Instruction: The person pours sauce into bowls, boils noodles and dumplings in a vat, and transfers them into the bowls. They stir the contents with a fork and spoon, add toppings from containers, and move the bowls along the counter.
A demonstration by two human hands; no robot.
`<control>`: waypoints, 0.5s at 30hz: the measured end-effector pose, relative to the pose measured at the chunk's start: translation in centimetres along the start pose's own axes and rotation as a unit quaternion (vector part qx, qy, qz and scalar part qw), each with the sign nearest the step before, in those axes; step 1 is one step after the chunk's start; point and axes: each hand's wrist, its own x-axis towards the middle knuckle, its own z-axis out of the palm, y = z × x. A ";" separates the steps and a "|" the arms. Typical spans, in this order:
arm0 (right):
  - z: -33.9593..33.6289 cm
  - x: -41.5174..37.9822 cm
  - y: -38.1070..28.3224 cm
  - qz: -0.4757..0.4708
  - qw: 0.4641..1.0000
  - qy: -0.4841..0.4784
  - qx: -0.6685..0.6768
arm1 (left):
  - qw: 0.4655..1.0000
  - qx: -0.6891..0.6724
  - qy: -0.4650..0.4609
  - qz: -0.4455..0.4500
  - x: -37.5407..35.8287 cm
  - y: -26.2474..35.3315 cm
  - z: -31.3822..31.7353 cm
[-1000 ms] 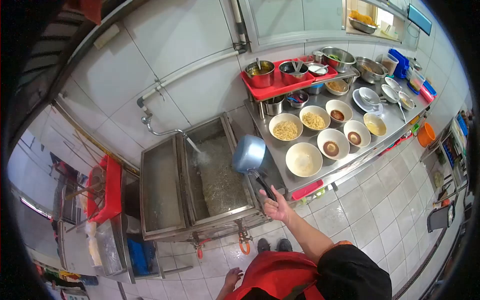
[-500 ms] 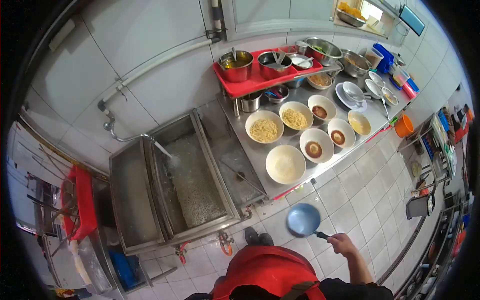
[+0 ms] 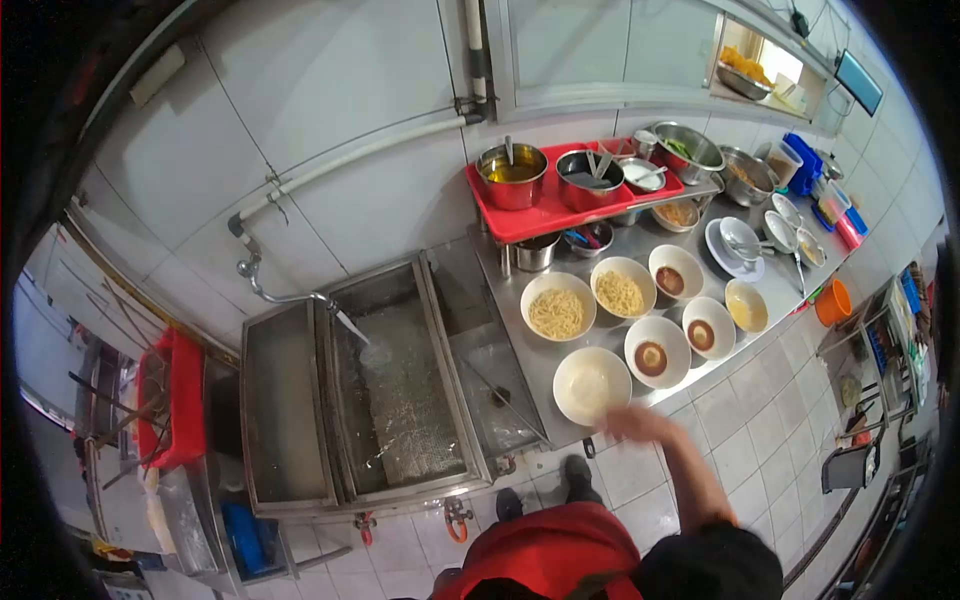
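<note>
**Right hand blurs beside the near pale bowl on the steel counter**

We see our right hand (image 3: 640,425) at the near edge of the steel counter (image 3: 541,375), just beside the near pale bowl (image 3: 592,386); whether they touch, we cannot tell. The hand is smeared by motion, so we cannot say whether its fingers are spread or closed, or whether it holds anything. Our left hand is out of view.

The near pale bowl sits upright at the counter's near left corner, with something pale in its bottom. Farther back on the counter we have two noodle bowls (image 3: 558,308) (image 3: 623,287), and to their right, bowls of brown sauce (image 3: 651,359). A red tray (image 3: 549,211) stands raised over the counter's back left part, carrying steel pots (image 3: 511,178). Left of the counter, water runs from a faucet (image 3: 318,297) into a sink (image 3: 397,478).
</note>
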 end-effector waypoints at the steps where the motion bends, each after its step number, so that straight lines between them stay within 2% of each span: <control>1: -3.2 3.5 -4.7 -0.042 0.974 0.132 -0.178 | 1.000 -0.005 0.008 0.000 0.5 0.9 0.6; 2: -5.9 7.9 -6.9 -0.092 0.944 0.242 -0.204 | 1.000 -0.015 0.017 -0.003 1.3 2.0 1.1; 4: -8.9 17.8 -6.2 -0.138 0.899 0.342 -0.236 | 0.998 -0.039 0.042 -0.011 2.4 4.5 2.4; 5: -9.9 21.8 -5.7 -0.146 0.885 0.339 -0.283 | 0.997 -0.057 0.054 -0.017 3.2 6.0 2.9; 8: -10.5 30.1 -3.2 -0.093 0.889 0.295 -0.337 | 0.989 -0.123 0.080 -0.035 5.2 9.8 4.1; 9: -11.1 30.8 -3.3 -0.082 0.888 0.280 -0.356 | 0.984 -0.148 0.088 -0.041 5.8 10.9 4.8; 12: -11.9 29.2 -2.1 -0.224 0.866 0.311 -0.320 | 0.967 -0.218 0.116 -0.055 6.6 13.3 6.8; 15: -13.2 24.0 -2.6 -0.300 0.861 0.377 -0.165 | 0.954 -0.256 0.144 -0.056 6.8 14.7 9.0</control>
